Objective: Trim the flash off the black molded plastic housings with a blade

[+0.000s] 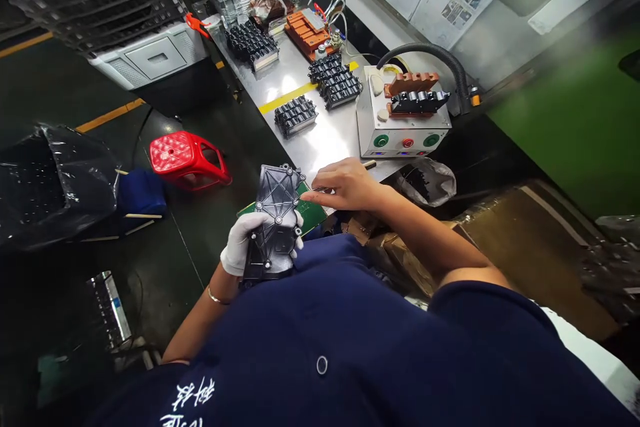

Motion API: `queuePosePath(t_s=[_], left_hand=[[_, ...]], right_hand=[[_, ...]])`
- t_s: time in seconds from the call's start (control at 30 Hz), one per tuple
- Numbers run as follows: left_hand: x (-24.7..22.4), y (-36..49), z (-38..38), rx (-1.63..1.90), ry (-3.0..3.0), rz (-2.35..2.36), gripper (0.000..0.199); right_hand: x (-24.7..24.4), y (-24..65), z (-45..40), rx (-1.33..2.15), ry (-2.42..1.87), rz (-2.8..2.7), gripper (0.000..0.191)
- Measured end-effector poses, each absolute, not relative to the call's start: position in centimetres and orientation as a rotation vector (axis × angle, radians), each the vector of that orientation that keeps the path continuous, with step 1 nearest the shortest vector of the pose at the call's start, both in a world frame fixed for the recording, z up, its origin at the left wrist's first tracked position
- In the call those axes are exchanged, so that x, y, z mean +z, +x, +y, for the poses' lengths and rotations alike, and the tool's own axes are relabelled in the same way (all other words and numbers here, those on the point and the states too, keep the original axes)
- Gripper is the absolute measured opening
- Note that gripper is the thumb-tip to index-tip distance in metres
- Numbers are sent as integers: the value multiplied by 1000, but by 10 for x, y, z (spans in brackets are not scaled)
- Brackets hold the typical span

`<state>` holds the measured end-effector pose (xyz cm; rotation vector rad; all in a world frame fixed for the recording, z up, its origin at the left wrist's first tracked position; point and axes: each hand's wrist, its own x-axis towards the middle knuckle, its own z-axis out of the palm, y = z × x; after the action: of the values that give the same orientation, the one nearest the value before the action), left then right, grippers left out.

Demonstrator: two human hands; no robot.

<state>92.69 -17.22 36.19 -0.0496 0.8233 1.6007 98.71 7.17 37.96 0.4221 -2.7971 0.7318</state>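
Observation:
My left hand (240, 240), in a white glove, grips a black ribbed plastic cover (278, 203) with screw bosses along its edges. The cover is tilted upright in front of my chest. My right hand (347, 185) is bare, its fingers curled and its thumb pointing at the cover's upper right edge. Whatever is between those fingers is too small to make out, and I cannot tell whether the thumb touches the cover. Below the hands, a green mat (313, 212) shows at the table's near edge.
On the metal table (327, 140) stand several groups of black ribbed parts (296, 115), an orange fixture (307, 33) with hoses, and a white control box (403, 137) with buttons. A red stool (187, 159) is on the floor at left. A plastic bag (440, 180) hangs at right.

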Motion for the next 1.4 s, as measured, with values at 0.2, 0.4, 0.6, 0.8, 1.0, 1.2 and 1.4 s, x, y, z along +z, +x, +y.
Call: queuePosePath(t_s=[0.2,0.4,0.6,0.8,1.0,1.2,1.4], left_hand=[[367,927,-170,1556,10,888,34],[368,925,-171,1577,-42,890,33],[368,925,-173,1606,13,911,39],[366,925,-178,1642,45,911,38],[367,925,-178,1646,11,922,39],[366,926,-180,1696,-27,936,36],[376,927,-175,1753,-35,1010,36]], right_hand=[[380,987,72,673,445,-2819,60],[375,984,64,616,263,-2815,59],[364,986,63,890,240,-2763,53],[361,985,57,980,192,-2750,50],[362,983,53,1005,187,-2747,54],[355,989,38,1077,53,-2671,58],[350,996,10,1064,-281,-2622,55]])
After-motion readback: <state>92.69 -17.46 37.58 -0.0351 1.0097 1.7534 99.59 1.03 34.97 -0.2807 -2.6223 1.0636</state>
